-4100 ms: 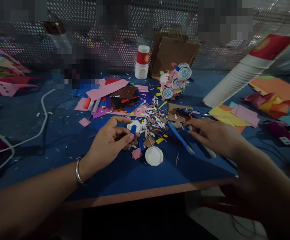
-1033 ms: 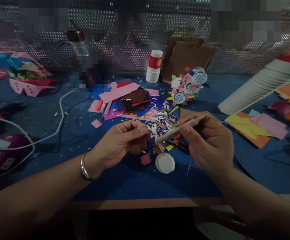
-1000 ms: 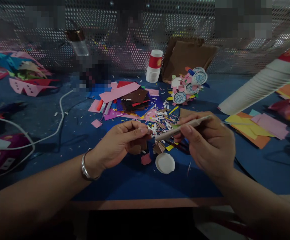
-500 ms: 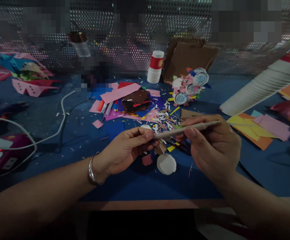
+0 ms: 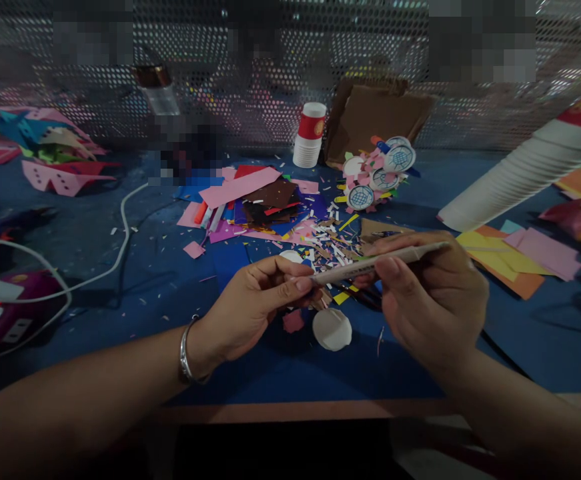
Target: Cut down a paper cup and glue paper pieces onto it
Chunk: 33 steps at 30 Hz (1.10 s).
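Note:
A slim pale marker pen (image 5: pixel 353 271) with dark print on its barrel is held level between both hands above the table. Its left end sits in the pinched fingers of my left hand (image 5: pixel 265 293), which has a silver bangle at the wrist. My right hand (image 5: pixel 427 293) grips the barrel, thumb on the near side, and the narrow right end sticks out past the fingers. Below the pen lie a white paper disc (image 5: pixel 332 329), a small dull-red paper piece (image 5: pixel 293 321) and a heap of paper scraps (image 5: pixel 327 237). Dark scissors-like handles are partly hidden there.
Stacked paper cups (image 5: pixel 520 170) lean in at right, beside coloured papers (image 5: pixel 520 257). At the back stand another cup stack (image 5: pixel 309 135), cardboard (image 5: pixel 380 120) and a decorated paper-disc craft (image 5: pixel 377 175). A white cable (image 5: pixel 125 227) and purple device (image 5: pixel 25 310) are left.
The pen and both hands keep nearly the same pose. The left fingers have shifted slightly along the pen's end, and more of the barrel's print shows. The view has moved a little.

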Each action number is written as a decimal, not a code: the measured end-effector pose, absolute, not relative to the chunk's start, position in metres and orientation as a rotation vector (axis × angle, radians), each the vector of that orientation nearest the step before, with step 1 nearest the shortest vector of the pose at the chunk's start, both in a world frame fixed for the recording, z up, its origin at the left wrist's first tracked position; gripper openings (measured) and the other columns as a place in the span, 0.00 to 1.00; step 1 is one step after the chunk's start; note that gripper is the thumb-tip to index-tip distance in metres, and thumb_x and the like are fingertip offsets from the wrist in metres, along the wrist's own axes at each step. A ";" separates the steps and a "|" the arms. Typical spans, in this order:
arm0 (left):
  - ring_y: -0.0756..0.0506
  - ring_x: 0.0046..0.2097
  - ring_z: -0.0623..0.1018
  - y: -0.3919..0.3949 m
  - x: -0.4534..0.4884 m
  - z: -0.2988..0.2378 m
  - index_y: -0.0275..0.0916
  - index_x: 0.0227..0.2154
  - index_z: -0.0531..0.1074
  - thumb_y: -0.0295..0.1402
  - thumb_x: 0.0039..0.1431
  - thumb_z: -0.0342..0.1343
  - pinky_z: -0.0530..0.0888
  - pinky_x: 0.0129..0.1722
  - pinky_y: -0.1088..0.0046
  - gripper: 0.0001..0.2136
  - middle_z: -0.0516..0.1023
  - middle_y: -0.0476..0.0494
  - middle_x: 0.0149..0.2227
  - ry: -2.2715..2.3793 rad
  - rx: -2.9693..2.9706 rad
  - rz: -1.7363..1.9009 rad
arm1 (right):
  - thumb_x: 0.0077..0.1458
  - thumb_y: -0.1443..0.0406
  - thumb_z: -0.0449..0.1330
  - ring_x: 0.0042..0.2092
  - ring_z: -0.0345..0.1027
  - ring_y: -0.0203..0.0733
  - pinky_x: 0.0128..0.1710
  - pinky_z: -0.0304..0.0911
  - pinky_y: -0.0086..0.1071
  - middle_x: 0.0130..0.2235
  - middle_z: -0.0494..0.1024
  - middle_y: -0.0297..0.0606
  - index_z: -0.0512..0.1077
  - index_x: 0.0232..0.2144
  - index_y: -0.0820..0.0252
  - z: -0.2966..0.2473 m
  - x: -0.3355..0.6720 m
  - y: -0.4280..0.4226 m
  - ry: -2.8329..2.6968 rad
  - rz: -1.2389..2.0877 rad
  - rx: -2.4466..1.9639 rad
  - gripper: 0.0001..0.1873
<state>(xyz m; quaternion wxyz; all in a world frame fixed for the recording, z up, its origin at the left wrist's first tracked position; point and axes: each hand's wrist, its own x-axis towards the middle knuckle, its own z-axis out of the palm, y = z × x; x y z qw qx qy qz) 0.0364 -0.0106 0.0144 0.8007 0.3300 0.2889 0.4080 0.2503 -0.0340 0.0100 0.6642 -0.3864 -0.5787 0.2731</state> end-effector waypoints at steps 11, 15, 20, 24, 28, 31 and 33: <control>0.52 0.32 0.82 -0.022 0.042 0.015 0.38 0.35 0.79 0.38 0.53 0.81 0.74 0.27 0.83 0.17 0.86 0.47 0.33 0.712 0.691 0.860 | 0.63 0.64 0.74 0.32 0.76 0.36 0.28 0.78 0.31 0.38 0.80 0.32 0.80 0.38 0.52 0.015 0.241 -0.031 -1.157 0.704 -0.792 0.05; 0.52 0.33 0.83 -0.024 0.043 0.019 0.38 0.35 0.80 0.39 0.52 0.81 0.77 0.29 0.83 0.17 0.86 0.48 0.32 0.730 0.682 0.894 | 0.63 0.62 0.74 0.30 0.75 0.35 0.27 0.77 0.31 0.35 0.80 0.32 0.80 0.36 0.52 0.016 0.238 -0.029 -1.137 0.731 -0.780 0.06; 0.53 0.31 0.82 -0.025 0.045 0.022 0.37 0.33 0.79 0.38 0.49 0.83 0.78 0.29 0.83 0.18 0.86 0.48 0.31 0.736 0.687 0.939 | 0.63 0.62 0.75 0.30 0.75 0.33 0.29 0.77 0.26 0.35 0.80 0.31 0.80 0.35 0.53 0.015 0.238 -0.030 -1.139 0.752 -0.806 0.07; 0.53 0.32 0.83 -0.029 0.046 0.024 0.37 0.34 0.77 0.39 0.52 0.81 0.78 0.31 0.83 0.18 0.86 0.46 0.32 0.756 0.680 0.959 | 0.64 0.62 0.74 0.31 0.76 0.33 0.28 0.77 0.26 0.36 0.81 0.31 0.80 0.35 0.53 0.014 0.239 -0.031 -1.151 0.756 -0.819 0.07; 0.53 0.32 0.82 -0.029 0.046 0.026 0.37 0.33 0.76 0.38 0.54 0.80 0.77 0.31 0.83 0.18 0.86 0.45 0.32 0.704 0.685 0.943 | 0.65 0.62 0.74 0.30 0.77 0.33 0.28 0.78 0.27 0.35 0.81 0.31 0.80 0.36 0.53 0.011 0.238 -0.030 -1.167 0.757 -0.826 0.06; 0.53 0.33 0.83 -0.024 0.046 0.026 0.37 0.34 0.77 0.37 0.53 0.80 0.80 0.35 0.81 0.17 0.86 0.46 0.32 0.694 0.721 1.015 | 0.67 0.60 0.71 0.30 0.78 0.36 0.30 0.81 0.30 0.35 0.81 0.31 0.81 0.40 0.51 0.007 0.238 -0.028 -1.192 0.737 -0.827 0.04; 0.51 0.34 0.84 -0.019 0.045 0.024 0.37 0.35 0.79 0.37 0.53 0.80 0.80 0.36 0.79 0.16 0.87 0.46 0.33 0.764 0.766 1.090 | 0.70 0.59 0.69 0.32 0.80 0.39 0.33 0.83 0.34 0.37 0.82 0.33 0.80 0.48 0.49 0.004 0.239 -0.028 -1.267 0.658 -0.853 0.07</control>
